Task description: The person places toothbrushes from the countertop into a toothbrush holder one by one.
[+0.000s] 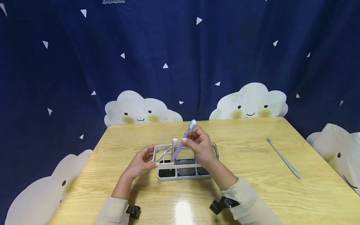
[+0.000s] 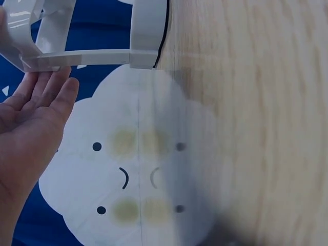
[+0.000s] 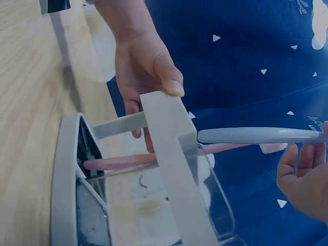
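Note:
A white toothbrush holder stands on the table, its upper frame open over a base with compartments. My left hand grips the frame's left end, thumb on the front bar and fingers behind. Between thumb and fingers, my right hand pinches a lavender toothbrush, tilted with its pale head up. The lower handle end is right at the frame's upper bar in the right wrist view. Beside it, a pink toothbrush stands in the left compartment, leaning slightly, its handle end down in the base.
Clear cups sit in the middle and right compartments of the holder. A grey-blue toothbrush lies on the wooden table at the right. Behind the table hangs a dark blue curtain with clouds and triangles.

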A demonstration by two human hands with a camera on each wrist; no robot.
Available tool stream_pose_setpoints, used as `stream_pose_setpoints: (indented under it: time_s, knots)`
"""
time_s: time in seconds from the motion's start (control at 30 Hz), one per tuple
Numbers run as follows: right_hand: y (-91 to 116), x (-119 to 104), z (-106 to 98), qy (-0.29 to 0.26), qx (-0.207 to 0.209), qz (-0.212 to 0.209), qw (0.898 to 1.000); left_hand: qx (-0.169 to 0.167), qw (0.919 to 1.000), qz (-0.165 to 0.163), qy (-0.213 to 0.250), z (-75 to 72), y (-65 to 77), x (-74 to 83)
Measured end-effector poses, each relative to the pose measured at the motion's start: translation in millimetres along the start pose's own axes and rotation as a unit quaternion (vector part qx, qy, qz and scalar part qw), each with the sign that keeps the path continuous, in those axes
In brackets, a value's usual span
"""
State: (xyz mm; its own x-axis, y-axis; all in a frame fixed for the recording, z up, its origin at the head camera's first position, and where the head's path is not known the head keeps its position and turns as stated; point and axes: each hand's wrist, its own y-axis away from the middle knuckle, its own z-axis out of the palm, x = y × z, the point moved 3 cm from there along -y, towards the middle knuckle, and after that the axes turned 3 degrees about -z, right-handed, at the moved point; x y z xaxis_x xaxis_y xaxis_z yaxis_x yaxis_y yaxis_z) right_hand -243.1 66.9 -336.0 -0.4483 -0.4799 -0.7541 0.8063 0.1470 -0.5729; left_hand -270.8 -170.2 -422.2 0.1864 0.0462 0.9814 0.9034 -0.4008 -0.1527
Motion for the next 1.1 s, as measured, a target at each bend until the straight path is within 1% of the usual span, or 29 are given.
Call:
stream_pose_setpoints:
  time_s: [0.07,0.2,0.33,0.5,0.67,0.83,1.0,1.1]
  knots:
    - [0.5,4.0,2.8,0.002,-0.002,0.006,1.0,0.001,1.0,-0.001,0.005,-0.5,1.1,0.8]
    - [2.1,11.5,6.2,0.011,-0.002,0.016,1.0,-0.008,0.9999,0.0,0.009,-0.8,1.5,1.2]
    - [2.0,16.1,6.9,0.023,0.005,0.017,1.0,-0.008,0.9999,0.0,0.006,-1.3,1.3,1.6]
    - [0.6,19.9,7.2,0.052,0.006,0.016,0.999,-0.007,1.0,0.002,0.006,-1.2,0.2,2.4]
    - [2.6,25.5,8.1,0.104,0.01,0.02,0.994,-0.009,0.9999,-0.002,0.005,-0.2,1.7,1.5]
    - [2.8,31.3,9.3,0.144,0.013,0.023,0.989,-0.01,0.9999,0.005,0.011,0.1,1.9,1.1]
    - [1.5,34.5,11.1,0.173,0.002,0.044,0.984,-0.008,0.9999,0.007,0.011,-0.4,1.6,1.7]
    - [0.8,28.2,15.9,0.186,-0.011,0.049,0.981,-0.008,0.9999,0.005,0.01,-0.5,1.8,1.5]
